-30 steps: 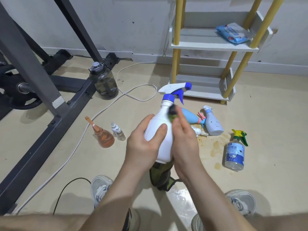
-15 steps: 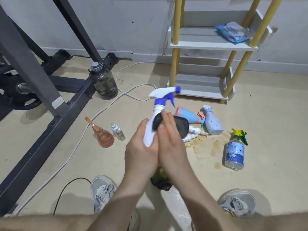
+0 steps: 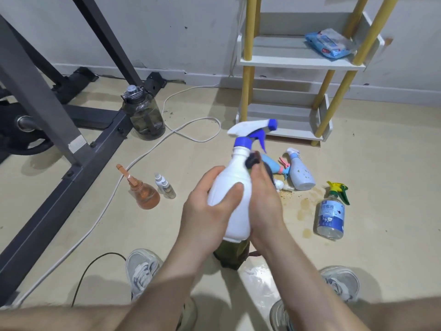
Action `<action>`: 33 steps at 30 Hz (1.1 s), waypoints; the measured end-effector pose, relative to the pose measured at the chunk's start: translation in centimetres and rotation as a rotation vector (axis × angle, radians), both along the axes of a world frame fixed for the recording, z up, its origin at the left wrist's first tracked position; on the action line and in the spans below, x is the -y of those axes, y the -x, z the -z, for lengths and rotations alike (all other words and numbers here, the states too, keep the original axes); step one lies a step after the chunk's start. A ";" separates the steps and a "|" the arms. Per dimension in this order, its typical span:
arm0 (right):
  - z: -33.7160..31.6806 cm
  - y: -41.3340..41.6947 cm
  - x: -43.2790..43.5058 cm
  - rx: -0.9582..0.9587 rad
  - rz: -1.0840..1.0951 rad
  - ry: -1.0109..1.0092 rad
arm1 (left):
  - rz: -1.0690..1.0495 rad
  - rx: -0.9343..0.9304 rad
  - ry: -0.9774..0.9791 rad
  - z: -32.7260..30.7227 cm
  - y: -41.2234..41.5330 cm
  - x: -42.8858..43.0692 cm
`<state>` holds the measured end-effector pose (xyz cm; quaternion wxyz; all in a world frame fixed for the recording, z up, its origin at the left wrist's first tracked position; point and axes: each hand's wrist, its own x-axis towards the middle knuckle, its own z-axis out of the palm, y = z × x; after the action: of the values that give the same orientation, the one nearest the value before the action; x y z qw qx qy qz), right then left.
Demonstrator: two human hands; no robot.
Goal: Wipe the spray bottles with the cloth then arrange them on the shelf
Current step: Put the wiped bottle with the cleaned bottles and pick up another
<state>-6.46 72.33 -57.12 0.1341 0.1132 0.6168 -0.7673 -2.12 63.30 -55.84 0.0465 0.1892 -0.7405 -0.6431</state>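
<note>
The dark exercise frame [image 3: 47, 130] fills the left of my view, and the white shelf [image 3: 298, 60] with yellow posts stands against the wall ahead. Between them, over the floor and above my shoes, I hold the white spray bottle [image 3: 235, 187] upright in the air, well short of the shelf.

Half a second ago the bottle leaned left, narrow edge toward me. Now it stands straight, its broad face to me and its blue trigger pointing right. It also sits higher in my view.

My left grip [image 3: 205, 211] is clenched round the bottle's left side, thumb across the front. My right grip [image 3: 265, 204] wraps the right side, holding the cloth [image 3: 232, 253] against the bottle. Earlier a dark pad of cloth showed plainly under those fingers. Now only a scrap peeks out by the neck and a green tail hangs below the base; how much lies under my palm is hidden.

The things on the floor lie as before:
- a dark water jug [image 3: 144, 113] by the frame
- a clear bottle with a green trigger [image 3: 330, 215] at right
- a grey-blue spray bottle [image 3: 300, 174] beside a fallen light blue one [image 3: 270, 164]
- an orange bottle [image 3: 144, 195] near two small vials [image 3: 165, 187]

A blue wipes pack [image 3: 330, 44] rests on the shelf's upper tier.
</note>
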 end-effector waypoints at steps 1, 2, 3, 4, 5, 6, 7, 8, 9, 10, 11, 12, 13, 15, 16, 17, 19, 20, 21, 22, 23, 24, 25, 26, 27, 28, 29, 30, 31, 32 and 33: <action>-0.4 0.1 -0.5 0.111 0.013 0.070 | 0.006 -0.021 0.023 -0.2 -0.1 -0.4; -0.7 -0.3 -0.6 0.126 0.028 0.070 | -0.003 -0.052 0.028 -0.3 0.1 -0.6; -1.2 -1.2 -0.5 0.041 0.044 0.015 | -0.032 -0.081 0.039 -0.4 0.4 -0.5; -1.1 -2.4 -0.2 -0.139 0.038 -0.064 | -0.078 -0.105 0.042 -0.3 0.8 -0.5; -1.3 -3.7 0.2 -0.300 -0.008 -0.143 | -0.123 -0.111 0.033 -0.2 1.2 -0.1; -1.3 -4.5 0.8 -0.407 -0.067 -0.201 | -0.144 -0.108 -0.009 0.0 1.6 0.3; -1.1 -4.6 1.2 -0.425 -0.105 -0.230 | -0.142 -0.107 -0.071 0.1 1.7 0.6; -0.7 -3.9 1.3 -0.398 -0.104 -0.223 | -0.117 -0.102 -0.132 0.2 1.5 0.7; -1.0 -2.7 1.2 -0.327 -0.053 -0.155 | -0.078 -0.087 -0.181 0.2 1.1 0.7; -1.5 -1.6 0.7 -0.222 -0.033 -0.075 | -0.030 -0.052 -0.228 0.1 0.7 0.7; -1.6 -0.7 0.1 -0.078 -0.029 0.022 | 0.022 -0.008 -0.275 0.0 0.3 0.7; -1.9 -0.4 -0.4 0.023 -0.032 0.097 | 0.063 0.035 -0.324 0.0 0.2 0.8; -1.9 -0.6 -0.8 0.076 -0.033 0.148 | 0.087 0.066 -0.361 0.1 0.3 0.9; -1.3 -1.6 -0.8 0.112 0.016 0.214 | 0.029 0.041 -0.366 0.0 1.1 1.2; -0.9 -2.0 -0.5 0.141 0.054 0.244 | -0.036 -0.011 -0.280 -0.1 1.6 1.5; -0.7 -2.2 -0.4 0.177 0.101 0.281 | -0.087 -0.068 -0.136 -0.2 1.9 1.6; -0.8 -1.8 -0.7 0.226 0.196 0.311 | -0.035 -0.138 0.198 -1.0 1.6 1.2; -0.9 -1.3 -1.1 0.235 0.240 0.324 | 0.052 -0.121 0.346 -1.4 1.1 0.7; -1.1 -1.0 -1.5 0.230 0.281 0.340 | 0.128 -0.094 0.465 -1.6 0.3 0.1; -1.2 -0.9 -1.7 0.210 0.295 0.339 | 0.166 -0.086 0.550 -1.4 -0.2 -0.4; -1.4 -1.1 -1.7 0.189 0.285 0.314 | 0.167 -0.072 0.571 -1.0 -0.5 -0.8; -1.6 -1.4 -1.6 0.159 0.253 0.255 | 0.125 -0.044 0.483 -1.0 -0.5 -0.9; -1.8 -1.8 -1.3 0.119 0.222 0.183 | 0.063 -0.008 0.299 -1.1 -0.1 -0.7; -1.6 -1.9 -1.0 0.077 0.205 0.109 | 0.015 0.034 0.084 -0.9 0.2 -0.4; -1.5 -1.9 -0.8 0.043 0.190 0.059 | -0.011 0.079 -0.122 -0.8 0.4 -0.2; -1.5 -1.5 -0.7 0.023 0.177 0.033 | -0.017 0.129 -0.264 -0.8 0.1 0.0; -1.8 -1.0 -0.8 0.023 0.169 0.039 | -0.012 0.167 -0.352 -0.9 -0.2 0.1; -1.8 -0.5 -1.0 0.045 0.170 0.061 | 0.013 0.201 -0.414 -0.9 -0.6 0.0; -1.6 0.1 -1.2 0.062 0.168 0.084 | 0.038 0.246 -0.477 -1.1 -1.0 -0.1; -1.2 0.5 -1.4 0.063 0.157 0.101 | 0.064 0.286 -0.494 -1.0 -1.1 0.1; -0.8 0.6 -1.5 0.060 0.151 0.106 | 0.083 0.325 -0.465 -1.1 -1.0 0.2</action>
<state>-7.03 73.86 -56.30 0.1000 0.1751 0.5609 -0.8030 -1.14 63.12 -54.74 -0.1438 0.2648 -0.5780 -0.7583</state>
